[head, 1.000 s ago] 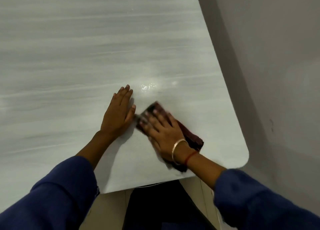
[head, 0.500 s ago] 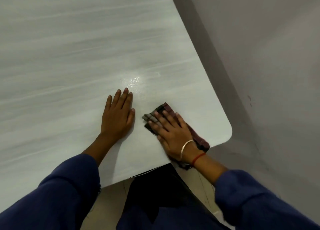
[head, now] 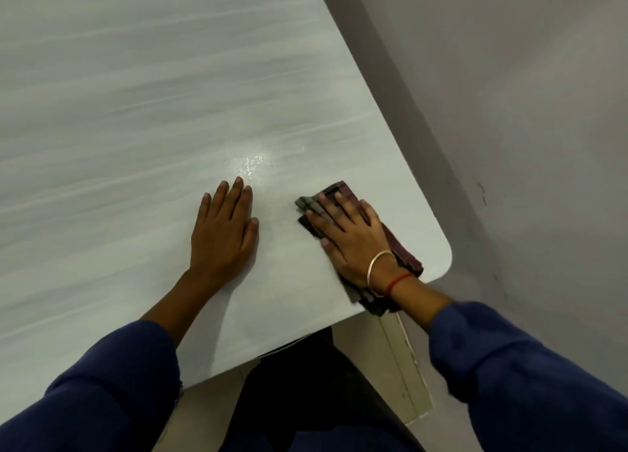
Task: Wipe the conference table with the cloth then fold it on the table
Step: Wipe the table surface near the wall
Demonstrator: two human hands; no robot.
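Note:
A pale grey streaked conference table (head: pixel 119 138) fills the left and middle of the view. A folded dark red and grey checked cloth (head: pixel 402 251) lies near the table's rounded near-right corner, one end hanging over the front edge. My right hand (head: pixel 350 237) lies flat on the cloth with fingers spread, pressing it onto the table. My left hand (head: pixel 222 234) rests flat on the bare table to the left of the cloth, fingers together, holding nothing.
A small wet glossy patch (head: pixel 249 164) shines just beyond my left fingertips. A grey wall (head: pixel 509 111) runs close along the table's right edge. Below the front edge I see pale floor (head: pixel 384 349) and my dark trousers.
My right hand has slid the cloth to the right, away from my left hand and closer to the table corner. My left hand stays flat on the table.

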